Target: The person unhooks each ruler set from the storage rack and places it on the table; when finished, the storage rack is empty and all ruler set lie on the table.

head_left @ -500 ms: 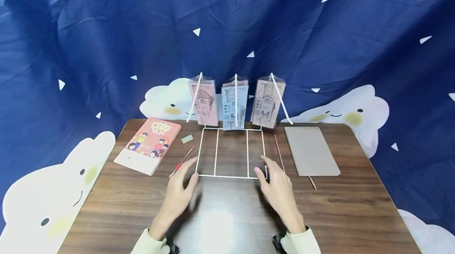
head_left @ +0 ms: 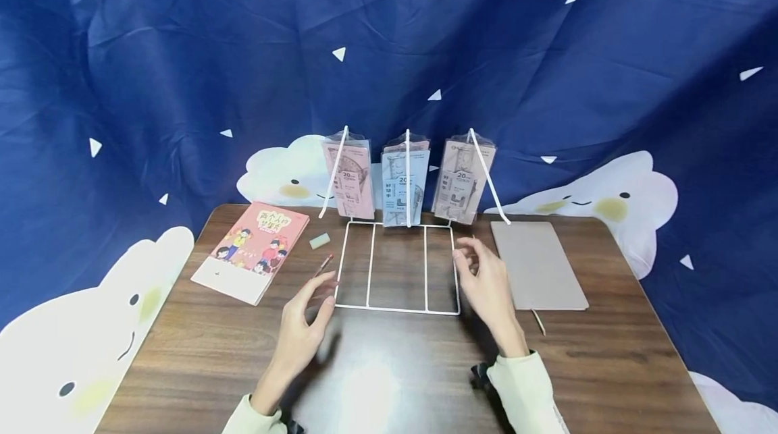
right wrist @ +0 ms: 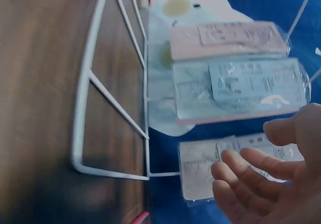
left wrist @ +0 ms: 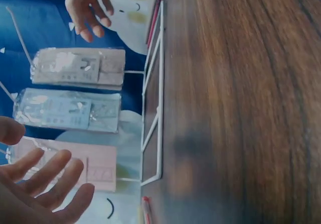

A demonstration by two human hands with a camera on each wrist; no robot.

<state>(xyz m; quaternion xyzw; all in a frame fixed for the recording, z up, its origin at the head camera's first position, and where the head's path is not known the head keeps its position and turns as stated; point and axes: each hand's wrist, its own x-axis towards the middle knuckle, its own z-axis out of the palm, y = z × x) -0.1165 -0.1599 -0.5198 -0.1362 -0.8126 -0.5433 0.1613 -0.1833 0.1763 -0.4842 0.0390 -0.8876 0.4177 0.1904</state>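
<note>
A white wire display rack (head_left: pixel 398 310) stands on the table, its base flat and three prongs rising at the back. From the prongs hang clear packets of ruler sets: pink (head_left: pixel 360 202), blue (head_left: pixel 394 208) and beige (head_left: pixel 448 201) ones. My left hand (head_left: pixel 299 333) hovers by the base's front left corner, fingers relaxed and holding nothing. Just past its fingertips is a red pen (head_left: pixel 326 263), partly hidden. Beyond the base's right side, my right hand (head_left: pixel 491 289) is loosely bent with nothing in it. A red stick (right wrist: pixel 140 218) shows near the rack in the right wrist view.
A pink illustrated booklet (head_left: pixel 258 248) lies at the table's left. Between it and the rack sits a small pale green eraser (head_left: pixel 319 241). At the right lies a grey notebook (head_left: pixel 539 268) with a ribbon. A blue curtain (head_left: pixel 389 36) hangs behind the table.
My right hand has moved right and farther forward, off the base's right side, with its fingers bent more. My left hand has barely shifted. The head view has tilted slightly.
</note>
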